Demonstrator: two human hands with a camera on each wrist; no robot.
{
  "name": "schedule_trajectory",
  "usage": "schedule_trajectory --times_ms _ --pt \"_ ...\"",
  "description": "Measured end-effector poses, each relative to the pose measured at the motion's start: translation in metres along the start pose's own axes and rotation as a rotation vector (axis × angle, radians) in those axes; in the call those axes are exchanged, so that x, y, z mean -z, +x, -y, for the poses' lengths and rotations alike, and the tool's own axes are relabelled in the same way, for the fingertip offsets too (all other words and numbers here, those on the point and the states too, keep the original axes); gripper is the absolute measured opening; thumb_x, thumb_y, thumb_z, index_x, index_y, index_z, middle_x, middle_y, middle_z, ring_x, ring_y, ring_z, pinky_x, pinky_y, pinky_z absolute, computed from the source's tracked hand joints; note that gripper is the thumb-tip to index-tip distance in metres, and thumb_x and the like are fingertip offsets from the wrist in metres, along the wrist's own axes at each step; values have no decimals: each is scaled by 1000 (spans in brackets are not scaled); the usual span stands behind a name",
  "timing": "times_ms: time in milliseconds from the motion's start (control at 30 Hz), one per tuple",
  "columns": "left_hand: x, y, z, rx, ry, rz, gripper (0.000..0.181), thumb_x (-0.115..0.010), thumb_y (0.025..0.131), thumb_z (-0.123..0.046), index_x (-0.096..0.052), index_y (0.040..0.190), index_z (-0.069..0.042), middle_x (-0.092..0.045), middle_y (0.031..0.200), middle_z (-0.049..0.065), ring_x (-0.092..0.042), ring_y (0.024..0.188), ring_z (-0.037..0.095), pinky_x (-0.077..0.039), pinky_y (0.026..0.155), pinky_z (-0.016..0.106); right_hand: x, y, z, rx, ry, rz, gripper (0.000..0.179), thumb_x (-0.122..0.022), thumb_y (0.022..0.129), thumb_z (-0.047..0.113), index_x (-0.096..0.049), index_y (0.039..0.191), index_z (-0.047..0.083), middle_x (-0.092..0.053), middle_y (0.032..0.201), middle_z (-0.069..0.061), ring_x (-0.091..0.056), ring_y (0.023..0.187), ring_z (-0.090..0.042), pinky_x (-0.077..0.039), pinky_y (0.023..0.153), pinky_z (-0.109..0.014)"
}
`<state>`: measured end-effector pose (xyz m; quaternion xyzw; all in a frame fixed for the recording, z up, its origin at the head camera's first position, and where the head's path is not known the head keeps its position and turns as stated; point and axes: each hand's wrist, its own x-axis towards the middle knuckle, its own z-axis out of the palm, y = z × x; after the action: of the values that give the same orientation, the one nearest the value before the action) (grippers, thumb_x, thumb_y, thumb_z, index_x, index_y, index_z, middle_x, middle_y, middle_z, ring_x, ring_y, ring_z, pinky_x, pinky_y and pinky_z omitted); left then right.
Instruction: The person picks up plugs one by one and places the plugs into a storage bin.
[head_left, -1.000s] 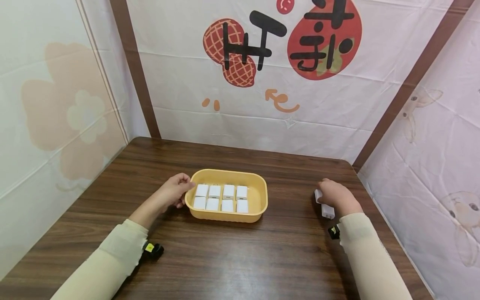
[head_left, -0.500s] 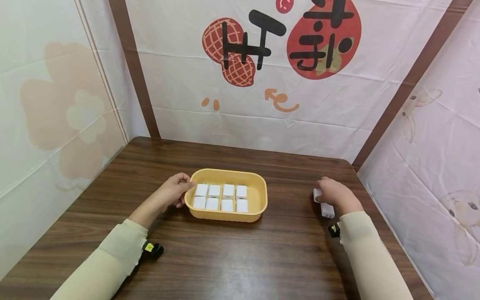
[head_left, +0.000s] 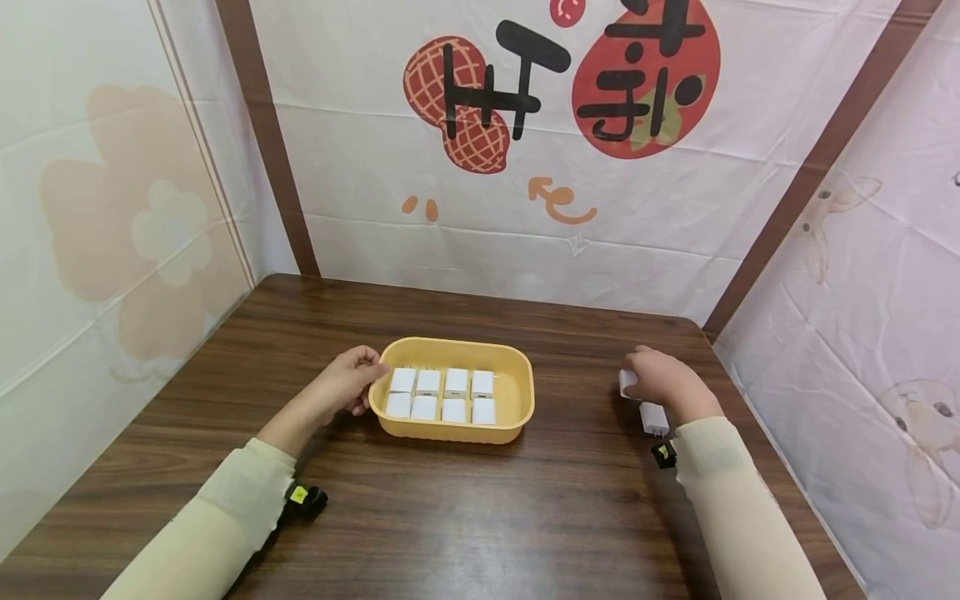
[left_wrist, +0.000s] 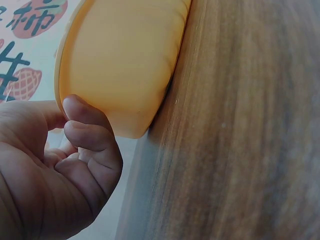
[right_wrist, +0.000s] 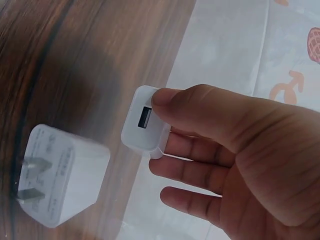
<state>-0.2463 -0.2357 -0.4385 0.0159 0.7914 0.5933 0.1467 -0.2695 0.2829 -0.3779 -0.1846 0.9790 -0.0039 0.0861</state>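
My left hand pinches the left end of a yellow plastic tray, thumb on one side of the rim and curled fingers on the other in the left wrist view. Several white chargers lie in the tray in two rows, towards its left. To the right, my right hand holds one white USB charger between thumb and fingers, its USB port showing. A second charger lies on the table close by, its metal prongs visible in the right wrist view.
The dark wooden table carries the tray near its middle. Printed white curtains stand behind it and at both sides. Each wrist wears a small black camera.
My right hand has shifted slightly left and away with its charger, widening the gap to the other charger. The left hand and tray look the same.
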Motion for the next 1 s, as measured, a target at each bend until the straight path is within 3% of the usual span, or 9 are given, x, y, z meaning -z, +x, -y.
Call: schedule_trajectory --times_ms 167,400,633,1000 --pt "0 0 0 -4 0 3 24 -53 108 -25 -44 115 -3 -50 69 3 -50 52 14 -44 45 26 1 3 5 11 -21 -8 36 -76 91 18 -70 121 -2 -61 122 -21 -65 104 -32 -54 88 -51" --pt "1 1 0 -4 1 3 26 -54 108 -26 -44 115 -3 -50 69 3 -50 52 15 -44 46 26 2 5 11 17 -11 -5 37 -76 92 21 -70 122 0 -60 120 -17 -64 97 -27 -54 83 -48" --pt "1 1 0 -2 3 2 26 -54 108 -26 -44 116 -3 -50 70 4 -51 52 15 -44 46 27 4 5 20 24 17 16 42 -75 94 22 -66 130 1 -59 129 -19 -64 111 -33 -54 91 -51" --pt "0 -1 -1 -4 -4 4 26 -54 107 -26 -44 115 -3 -50 70 3 -50 52 15 -45 46 26 11 9 40 60 3 -8 38 -77 92 22 -69 124 3 -60 117 -13 -60 91 -23 -53 81 -45"
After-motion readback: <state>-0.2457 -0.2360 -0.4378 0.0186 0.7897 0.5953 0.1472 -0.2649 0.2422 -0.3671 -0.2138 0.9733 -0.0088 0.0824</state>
